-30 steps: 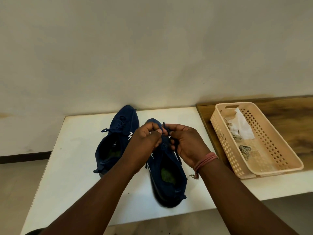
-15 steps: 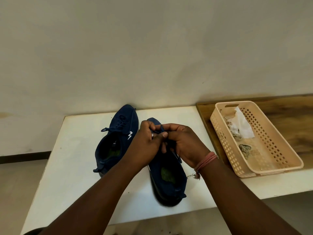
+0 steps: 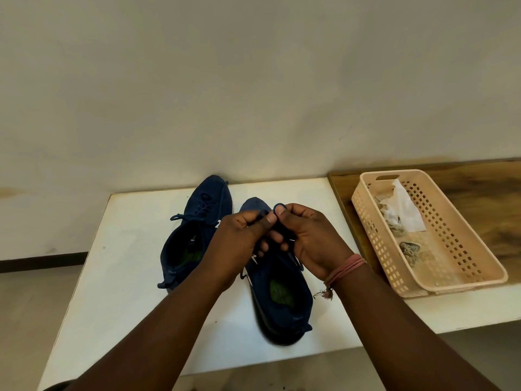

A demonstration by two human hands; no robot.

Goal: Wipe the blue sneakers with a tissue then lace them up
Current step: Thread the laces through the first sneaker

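Two dark blue sneakers stand side by side on a white table (image 3: 124, 266), toes toward the wall. The left sneaker (image 3: 194, 230) is laced with a bow. Over the right sneaker (image 3: 282, 300) my two hands meet. My left hand (image 3: 242, 244) pinches a strand of its dark blue lace. My right hand (image 3: 307, 238) holds a small loop of the lace (image 3: 279, 206) between thumb and forefinger. The hands hide the sneaker's tongue and eyelets.
A beige perforated plastic basket (image 3: 462, 277) sits to the right, partly on a wooden surface (image 3: 485, 193). Inside lie a white tissue (image 3: 403, 213) and crumpled, soiled ones. A plain wall rises just behind the table. The floor lies left and below.
My hands drew closer together and rose slightly above the right sneaker. A small loop of lace now stands up at my right fingertips.
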